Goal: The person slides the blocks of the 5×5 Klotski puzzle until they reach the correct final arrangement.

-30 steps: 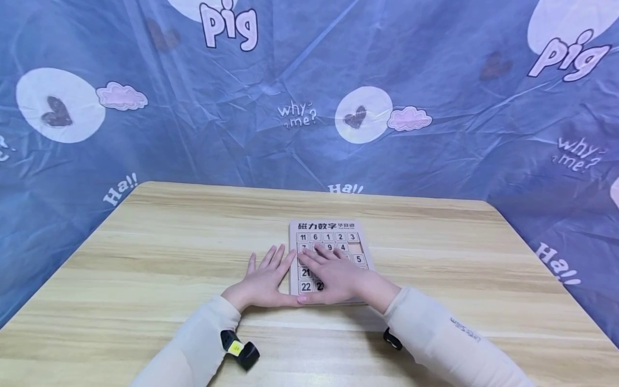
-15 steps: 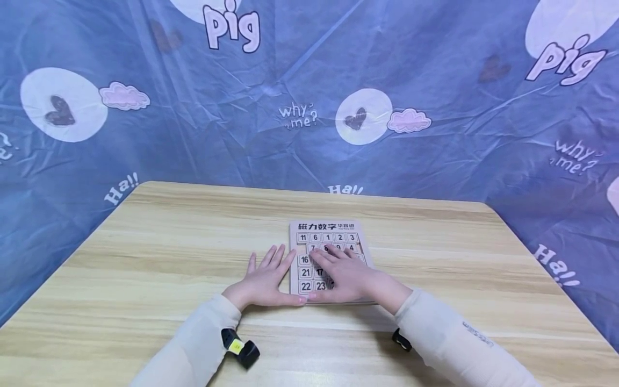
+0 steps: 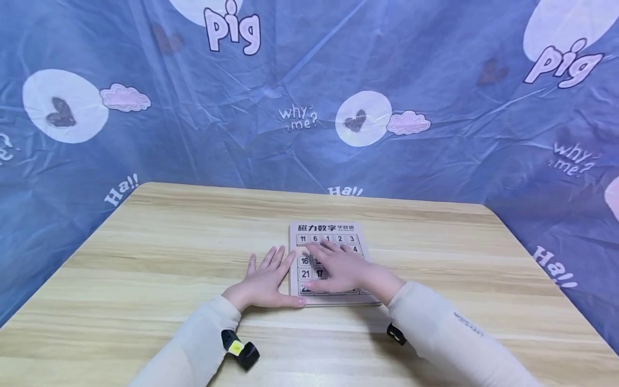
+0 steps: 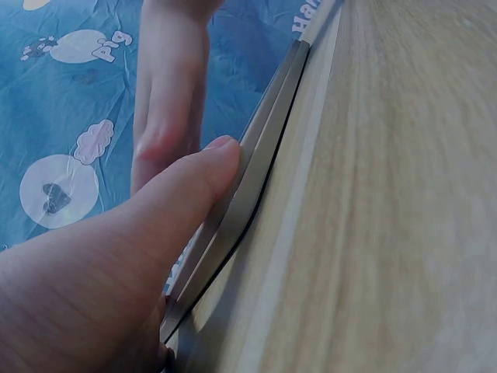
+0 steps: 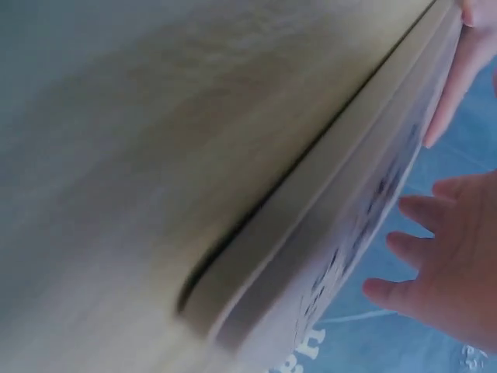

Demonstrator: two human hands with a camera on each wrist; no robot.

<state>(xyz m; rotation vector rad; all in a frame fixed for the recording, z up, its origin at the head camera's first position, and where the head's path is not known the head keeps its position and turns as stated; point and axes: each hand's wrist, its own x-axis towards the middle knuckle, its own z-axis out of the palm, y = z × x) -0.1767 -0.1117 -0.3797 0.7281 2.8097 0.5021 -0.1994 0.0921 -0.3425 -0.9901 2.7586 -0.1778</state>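
Observation:
A sliding number puzzle (image 3: 333,301) lies flat on the wooden table, with black numbers on pale square tiles. Its second row has a gap (image 3: 302,250) at the left end, while tile 4 (image 3: 355,249) sits at the right. My left hand (image 3: 265,279) lies spread along the puzzle's left side, and its thumb (image 4: 190,175) rests on the near edge in the left wrist view. Over the middle of the board is my right hand (image 3: 343,269), fingers spread, covering many tiles. In the right wrist view its fingertips (image 5: 380,291) stand off the puzzle's face (image 5: 311,299).
The wooden table (image 3: 169,242) stretches out around the puzzle. A blue printed cloth (image 3: 217,134) hangs behind it and at both sides. Black wrist cameras are strapped to the left sleeve (image 3: 193,338) and the right sleeve (image 3: 445,333).
Second-row tiles slid right under my right hand, so the gap went from the right end to the left. Then the right hand shifted up and slightly left. The left hand stayed put.

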